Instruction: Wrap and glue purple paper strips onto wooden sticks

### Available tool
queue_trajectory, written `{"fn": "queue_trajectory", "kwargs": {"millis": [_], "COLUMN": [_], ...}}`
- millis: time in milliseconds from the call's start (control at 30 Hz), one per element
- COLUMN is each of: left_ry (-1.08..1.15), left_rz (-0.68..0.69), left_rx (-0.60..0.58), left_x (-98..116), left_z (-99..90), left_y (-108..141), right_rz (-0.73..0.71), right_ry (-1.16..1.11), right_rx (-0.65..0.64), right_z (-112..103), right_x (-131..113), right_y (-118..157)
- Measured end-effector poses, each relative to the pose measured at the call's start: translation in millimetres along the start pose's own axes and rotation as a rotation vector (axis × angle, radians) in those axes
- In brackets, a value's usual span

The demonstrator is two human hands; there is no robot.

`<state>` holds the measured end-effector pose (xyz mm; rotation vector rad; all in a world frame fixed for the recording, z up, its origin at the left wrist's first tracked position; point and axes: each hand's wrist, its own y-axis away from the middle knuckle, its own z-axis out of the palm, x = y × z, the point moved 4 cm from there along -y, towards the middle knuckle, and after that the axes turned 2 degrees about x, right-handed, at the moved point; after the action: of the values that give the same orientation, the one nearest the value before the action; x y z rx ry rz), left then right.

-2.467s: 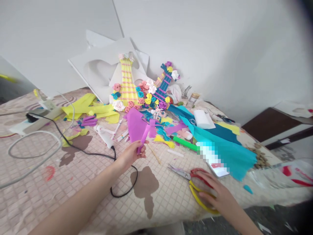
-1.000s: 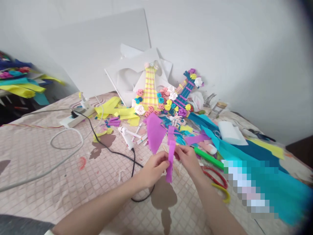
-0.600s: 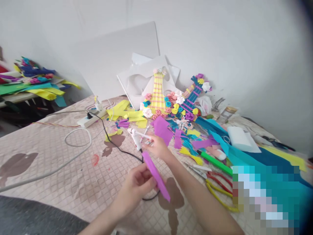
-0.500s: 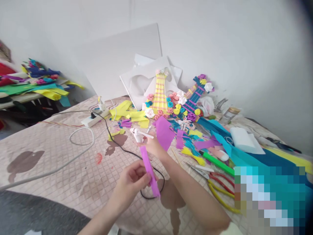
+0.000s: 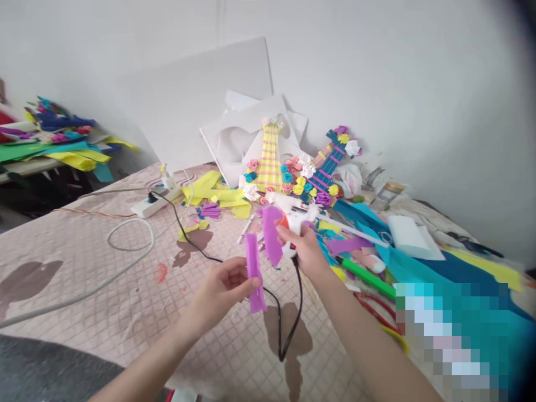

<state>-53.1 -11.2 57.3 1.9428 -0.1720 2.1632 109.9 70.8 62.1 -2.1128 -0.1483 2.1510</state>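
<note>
My left hand (image 5: 226, 285) pinches a narrow folded strip of purple crepe paper (image 5: 252, 254) between thumb and fingers, holding it upright above the table. To its right, my right hand (image 5: 309, 250) is wrapped round the handle of a white hot glue gun (image 5: 295, 223) with an orange trigger. A long white glue stick (image 5: 355, 229) juts from the gun's back end, and its front end points left. From the handle a black cord (image 5: 298, 301) loops down. Behind the gun lies a larger purple crepe paper piece (image 5: 272, 237), partly covered by it. The gun and strip are apart.
Two flower-trimmed paper pieces, one yellow (image 5: 271, 159) and one blue (image 5: 329, 167), lean at the back. A white power strip (image 5: 146, 207) stands left. Crepe scraps, a green marker (image 5: 368, 277) and red-handled pliers or scissors (image 5: 374, 307) lie right.
My right hand has picked up the glue gun from the table and brought it right and nearer, its cord lifting along. My left hand's strip has shifted slightly up and stands more upright.
</note>
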Motion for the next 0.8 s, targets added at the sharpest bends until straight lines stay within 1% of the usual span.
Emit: {"fn": "queue_trajectory", "kwargs": {"millis": [100,167,267,367,467,600,700,800], "left_ry": [-0.062,-0.112,-0.124,-0.110,-0.061,0.105,0.291,0.353], "left_rz": [0.021,0.027,0.020,0.010,-0.030,-0.126,-0.177,-0.212], "left_rx": [-0.098,-0.119,-0.129,-0.149,-0.170,-0.164,-0.147,-0.100], "left_x": [-2.9,-6.1,-12.1,-18.6,-26.0,-36.7,-43.0,-46.3], "left_z": [21.2,35.4,52.4,61.2,62.4,57.1,49.1,36.3], "left_y": [-24.8,-41.3,-61.8,-72.6,-73.5,-70.5,-72.2,-76.0], "right_rz": [0.016,0.028,0.053,0.102,0.148,0.153,0.127,0.129], "right_ry": [-0.049,-0.059,-0.066,-0.070,-0.082,-0.132,-0.176,-0.279], "right_rx": [0.077,0.115,0.172,0.240,0.280,0.267,0.265,0.221], "right_z": [-27.2,-39.4,-52.2,-60.3,-62.2,-60.4,-66.3,-77.0], "right_x": [-2.7,-0.8,6.0,16.7,26.1,30.1,27.9,25.3], "right_y": [18.2,25.4,27.8,26.5,29.2,37.4,40.8,41.3]}}
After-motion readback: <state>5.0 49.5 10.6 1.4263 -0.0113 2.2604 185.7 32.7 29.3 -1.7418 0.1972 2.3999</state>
